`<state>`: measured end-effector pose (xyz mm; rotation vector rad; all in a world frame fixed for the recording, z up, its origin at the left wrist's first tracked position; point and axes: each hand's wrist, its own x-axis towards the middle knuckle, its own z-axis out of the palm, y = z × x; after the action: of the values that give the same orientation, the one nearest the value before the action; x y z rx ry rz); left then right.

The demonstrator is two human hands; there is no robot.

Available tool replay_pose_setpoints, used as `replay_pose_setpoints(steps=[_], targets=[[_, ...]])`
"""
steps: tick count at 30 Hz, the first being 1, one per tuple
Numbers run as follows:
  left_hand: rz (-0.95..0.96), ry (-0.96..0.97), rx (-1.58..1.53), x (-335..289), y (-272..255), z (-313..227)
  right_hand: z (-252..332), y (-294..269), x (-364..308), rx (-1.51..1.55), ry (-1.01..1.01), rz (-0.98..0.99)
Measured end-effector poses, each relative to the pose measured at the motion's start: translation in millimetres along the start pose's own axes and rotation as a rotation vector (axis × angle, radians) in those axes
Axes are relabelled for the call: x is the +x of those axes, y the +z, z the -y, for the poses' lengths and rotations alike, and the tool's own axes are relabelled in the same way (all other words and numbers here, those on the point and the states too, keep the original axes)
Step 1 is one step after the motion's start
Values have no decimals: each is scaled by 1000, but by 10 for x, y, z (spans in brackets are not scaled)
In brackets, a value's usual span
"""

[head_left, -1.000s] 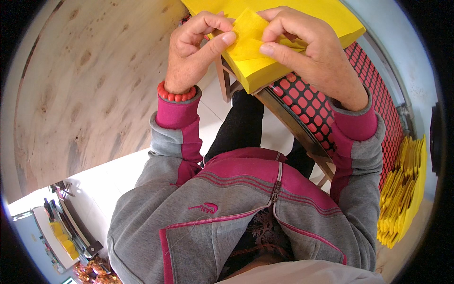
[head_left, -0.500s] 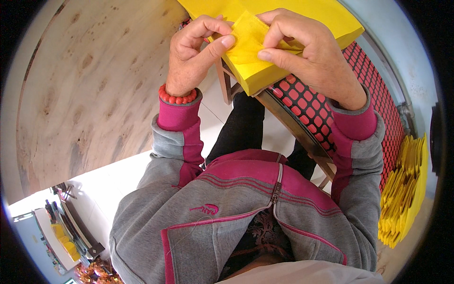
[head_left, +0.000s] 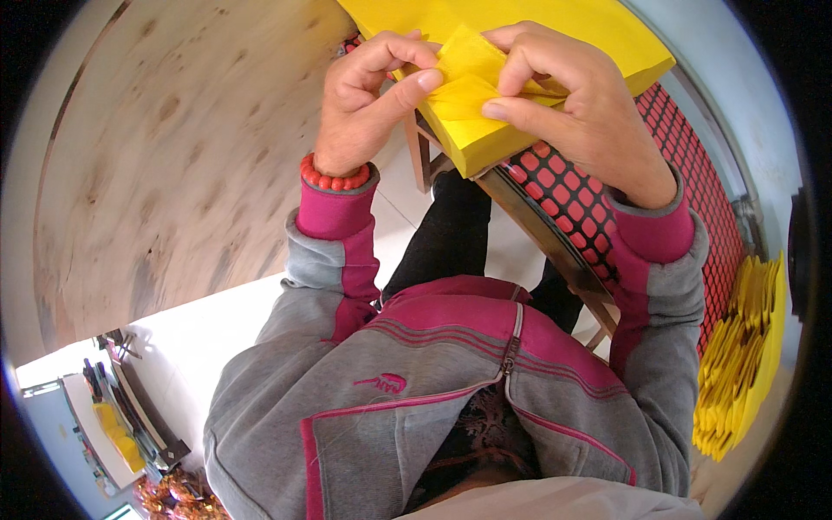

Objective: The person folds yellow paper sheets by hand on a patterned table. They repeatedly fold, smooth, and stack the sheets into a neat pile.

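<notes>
Thin yellow cloth-like material (head_left: 468,61), creased and with a pointed corner, is between my two hands. On its left side my left hand (head_left: 360,104) pinches it between thumb and forefinger, a red bead bracelet round the wrist. Opposite, my right hand (head_left: 581,100) grips a fold of it with thumb and bent fingers. Under the hands lies a thick, flat yellow stack (head_left: 498,143) with a squared front corner. Whether the pinched piece belongs to the top of this stack I cannot tell.
The stack rests on a table with a red-and-black patterned cover (head_left: 568,195). Several folded yellow pieces (head_left: 737,364) are piled at the right, near a pale wall. A large wooden board (head_left: 173,173) fills the left. Small items stand on a shelf (head_left: 104,433) at lower left.
Hands, yellow material and surroundings sit slightly further right and lower in the picture, as the view shifts. Both hands keep their pinch, and the material between them is creased a little differently.
</notes>
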<state>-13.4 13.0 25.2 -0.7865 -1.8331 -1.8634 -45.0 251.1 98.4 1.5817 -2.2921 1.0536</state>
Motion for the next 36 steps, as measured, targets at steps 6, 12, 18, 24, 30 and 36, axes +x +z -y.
replay_pose_setpoints(steps=[6,12,18,24,30,36], targets=[[9,34,18,13,9,12,-33,17,-3,48,0,-9],[-18,-3,-7,4,27,-7,-9,44,-8,140,73,-17],[-14,6,-14,12,23,0,-6,1,4,54,55,19],[-21,22,-13,9,26,10,-18,26,7,-33,-11,-16],[-25,20,-52,18,35,-3,-15,45,22,28,-8,-30],[-101,5,-94,16,70,26,-50,45,11,10,-14,-19]])
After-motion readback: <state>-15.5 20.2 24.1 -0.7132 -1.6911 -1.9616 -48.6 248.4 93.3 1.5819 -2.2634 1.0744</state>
